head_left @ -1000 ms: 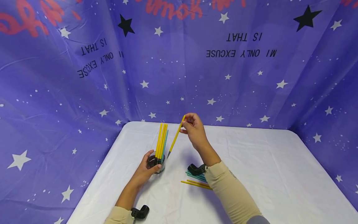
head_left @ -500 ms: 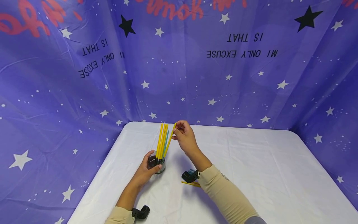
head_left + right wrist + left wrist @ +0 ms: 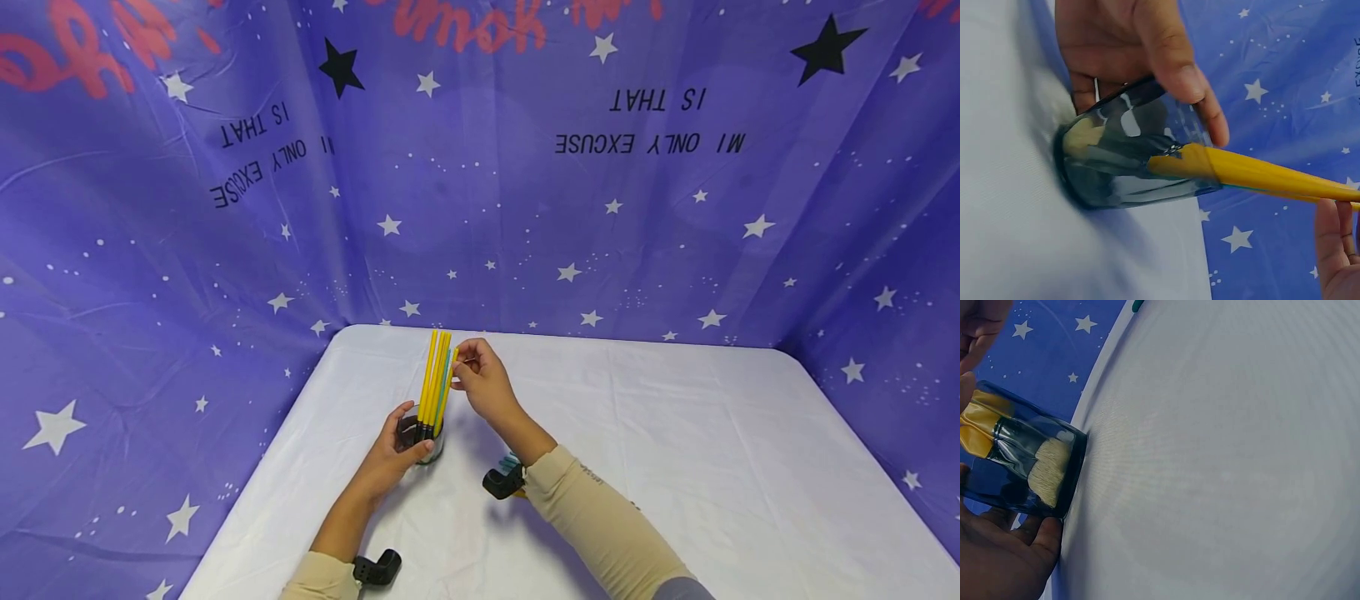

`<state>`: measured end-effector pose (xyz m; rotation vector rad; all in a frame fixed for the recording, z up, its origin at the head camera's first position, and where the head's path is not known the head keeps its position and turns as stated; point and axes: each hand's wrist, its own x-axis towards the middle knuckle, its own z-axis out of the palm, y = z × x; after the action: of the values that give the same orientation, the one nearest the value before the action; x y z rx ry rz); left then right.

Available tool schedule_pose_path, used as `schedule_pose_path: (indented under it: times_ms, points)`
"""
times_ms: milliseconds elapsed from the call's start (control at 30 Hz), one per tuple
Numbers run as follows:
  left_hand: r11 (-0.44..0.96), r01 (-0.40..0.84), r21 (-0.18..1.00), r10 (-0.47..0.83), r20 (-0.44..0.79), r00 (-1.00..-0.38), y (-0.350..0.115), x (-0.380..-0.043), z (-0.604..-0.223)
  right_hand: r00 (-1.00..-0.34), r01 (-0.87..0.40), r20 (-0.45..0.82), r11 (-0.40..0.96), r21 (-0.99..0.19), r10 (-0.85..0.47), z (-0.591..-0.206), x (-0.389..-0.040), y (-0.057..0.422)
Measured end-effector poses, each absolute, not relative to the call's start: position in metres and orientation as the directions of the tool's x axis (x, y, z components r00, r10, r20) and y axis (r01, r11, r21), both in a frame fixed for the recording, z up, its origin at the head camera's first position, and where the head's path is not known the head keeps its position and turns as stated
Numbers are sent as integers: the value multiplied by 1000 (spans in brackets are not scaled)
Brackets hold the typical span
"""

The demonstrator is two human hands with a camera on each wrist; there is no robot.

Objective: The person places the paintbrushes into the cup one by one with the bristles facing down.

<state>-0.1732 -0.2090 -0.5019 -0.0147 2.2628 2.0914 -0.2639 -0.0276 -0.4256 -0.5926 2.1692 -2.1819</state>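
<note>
My left hand [image 3: 386, 462] holds a clear drinking glass [image 3: 1141, 184] around its side, on the white table. Several yellow-handled paintbrushes [image 3: 428, 379] lean in it, pale bristles [image 3: 1049, 472] down and black ferrules above them. One teal handle [image 3: 442, 390] stands among them. With thumb and fingertips my right hand [image 3: 487, 387] pinches the upper end of a yellow paintbrush [image 3: 449, 379]. That brush slants down into the glass on its right side; its bristle end is hidden among the others.
More teal brushes [image 3: 509, 461] and a bit of yellow handle [image 3: 520, 493] lie on the white tablecloth [image 3: 675, 450], partly behind the black camera [image 3: 502, 483] on my right wrist. A purple star-printed curtain [image 3: 480, 167] hangs around the table.
My right hand has moved left and down, bringing the yellow paintbrush from beside the glass into it. The left hand and the glass have stayed in place.
</note>
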Motion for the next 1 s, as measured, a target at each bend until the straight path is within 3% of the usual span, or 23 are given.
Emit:
schedule_pose_path:
  times_ms: [667,1000]
  points:
    - [93,-32,995,33,-35,-999,-209,-173,-502,-831,-232,14,323,-917,-556,-466,-268,31]
    - [86,-25,996,46,-29,-999,-209,-171,-500,-771,-332,-90,519,-787,-630,-471,-259,64]
